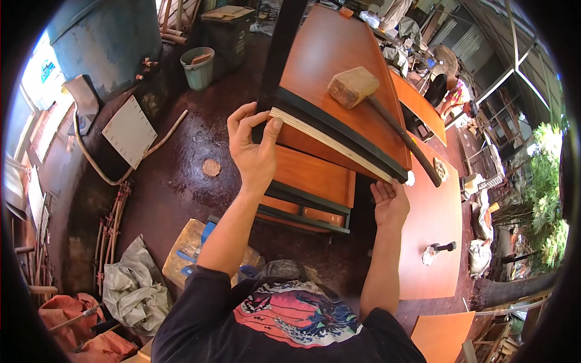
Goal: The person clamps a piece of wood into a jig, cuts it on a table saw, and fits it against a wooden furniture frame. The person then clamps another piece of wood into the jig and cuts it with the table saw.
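A pale strip with layered, plywood-like edges (330,143) lies along a black bar (339,130) at the near edge of a reddish-brown wooden panel (327,51). At the strip's left end, my left hand (254,142) pinches it between thumb and fingers, beside a black upright. My right hand (390,202) grips the opposite end, close to the panel's corner. On the panel rests a wooden mallet (353,86), its dark handle reaching past the right edge. Below the strip is another brown panel piece (308,172) with dark framing.
A larger brown panel (430,242) to the right carries a dark-handled tool (445,247). A yellowish worn block (184,245) with blue parts is by my left elbow. A bucket (198,69) stands at the back left. Another person (454,94) bends over at the far right.
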Motion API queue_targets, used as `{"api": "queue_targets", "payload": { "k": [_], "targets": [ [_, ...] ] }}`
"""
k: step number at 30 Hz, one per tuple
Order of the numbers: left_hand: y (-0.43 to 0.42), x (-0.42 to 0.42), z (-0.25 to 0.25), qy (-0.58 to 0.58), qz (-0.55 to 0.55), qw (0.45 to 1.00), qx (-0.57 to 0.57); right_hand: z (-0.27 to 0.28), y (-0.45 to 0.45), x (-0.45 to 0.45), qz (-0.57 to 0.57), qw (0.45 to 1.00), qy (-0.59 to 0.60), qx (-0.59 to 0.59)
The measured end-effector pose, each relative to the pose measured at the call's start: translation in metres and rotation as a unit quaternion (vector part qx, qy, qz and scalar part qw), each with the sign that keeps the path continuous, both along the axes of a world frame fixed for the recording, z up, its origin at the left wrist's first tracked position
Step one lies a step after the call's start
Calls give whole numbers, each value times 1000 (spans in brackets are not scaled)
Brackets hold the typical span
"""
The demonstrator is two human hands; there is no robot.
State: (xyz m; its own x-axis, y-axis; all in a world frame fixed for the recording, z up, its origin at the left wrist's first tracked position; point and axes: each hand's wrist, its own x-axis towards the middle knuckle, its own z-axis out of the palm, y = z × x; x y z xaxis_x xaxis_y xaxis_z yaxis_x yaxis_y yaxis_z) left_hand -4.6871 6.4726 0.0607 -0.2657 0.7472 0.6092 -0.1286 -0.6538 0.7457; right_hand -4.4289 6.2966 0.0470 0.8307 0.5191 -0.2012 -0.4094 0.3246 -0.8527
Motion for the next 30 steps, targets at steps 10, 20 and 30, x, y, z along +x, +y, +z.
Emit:
{"api": "queue_targets", "payload": {
  "k": [10,20,30],
  "targets": [
    [4,3,4,-15,3,998,61,-1,0,3,28,999,-1,34],
    [4,1,0,8,-9,999,40,1,-4,-1,10,1000,-3,16],
    [6,1,3,9,2,999,46,4,-2,-2,10,1000,-10,10]
  ]
}}
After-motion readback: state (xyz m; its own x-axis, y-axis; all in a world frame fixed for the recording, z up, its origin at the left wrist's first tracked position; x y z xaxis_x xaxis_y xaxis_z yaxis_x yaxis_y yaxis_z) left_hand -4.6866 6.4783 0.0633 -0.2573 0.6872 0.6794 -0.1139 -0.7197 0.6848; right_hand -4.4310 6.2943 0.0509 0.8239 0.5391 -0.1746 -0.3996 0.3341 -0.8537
